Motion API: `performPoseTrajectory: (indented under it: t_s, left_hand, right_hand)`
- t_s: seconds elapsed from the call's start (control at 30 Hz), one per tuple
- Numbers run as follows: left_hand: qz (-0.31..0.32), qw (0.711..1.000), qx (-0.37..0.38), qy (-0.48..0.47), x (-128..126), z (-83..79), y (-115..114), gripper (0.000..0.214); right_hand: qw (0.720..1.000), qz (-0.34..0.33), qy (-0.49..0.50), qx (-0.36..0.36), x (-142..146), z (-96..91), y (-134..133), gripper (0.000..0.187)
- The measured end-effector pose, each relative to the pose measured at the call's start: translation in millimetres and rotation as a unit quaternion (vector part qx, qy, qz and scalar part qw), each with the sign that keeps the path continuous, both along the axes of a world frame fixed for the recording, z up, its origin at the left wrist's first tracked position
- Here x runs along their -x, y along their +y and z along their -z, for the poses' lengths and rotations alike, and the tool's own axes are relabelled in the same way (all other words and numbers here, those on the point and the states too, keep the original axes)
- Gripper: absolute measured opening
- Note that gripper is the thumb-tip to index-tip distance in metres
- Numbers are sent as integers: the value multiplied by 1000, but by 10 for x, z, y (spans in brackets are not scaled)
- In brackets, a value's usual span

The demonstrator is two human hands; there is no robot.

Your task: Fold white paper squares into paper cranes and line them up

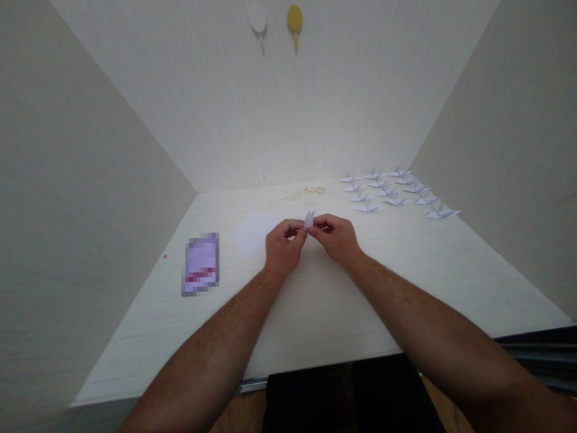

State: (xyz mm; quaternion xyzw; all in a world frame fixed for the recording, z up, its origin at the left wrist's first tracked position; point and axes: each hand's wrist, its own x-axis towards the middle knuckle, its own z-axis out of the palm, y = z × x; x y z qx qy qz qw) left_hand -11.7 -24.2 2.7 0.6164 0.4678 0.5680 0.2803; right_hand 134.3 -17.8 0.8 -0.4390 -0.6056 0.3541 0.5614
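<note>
A small piece of folded white paper (309, 220) is pinched between my two hands over the middle of the tabletop. My left hand (285, 243) grips its left side with thumb and fingers closed. On the other side, my right hand (336, 237) is likewise closed on the paper. The fold narrows upward to pointed tips; its lower part is partly hidden by my thumbs. Several folded white paper cranes (391, 193) stand in rows at the back right of the table, apart from my hands.
The white table (342, 313) is boxed in by walls at the back and both sides. A blurred-out flat purple rectangle (201, 260) lies at the left. A pale sheet-like patch (252, 233) is beside my left hand. White (258, 18) and yellow (294, 18) hooks hang on the wall.
</note>
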Motion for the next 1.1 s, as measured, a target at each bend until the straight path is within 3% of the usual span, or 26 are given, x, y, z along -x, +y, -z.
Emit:
performPoseTrajectory:
  t_s: [1.1]
  left_hand:
    - [13,1000,1,-21,-7,5,-3,7]
  right_hand:
    - [999,1,26,21,0,-42,-7,18]
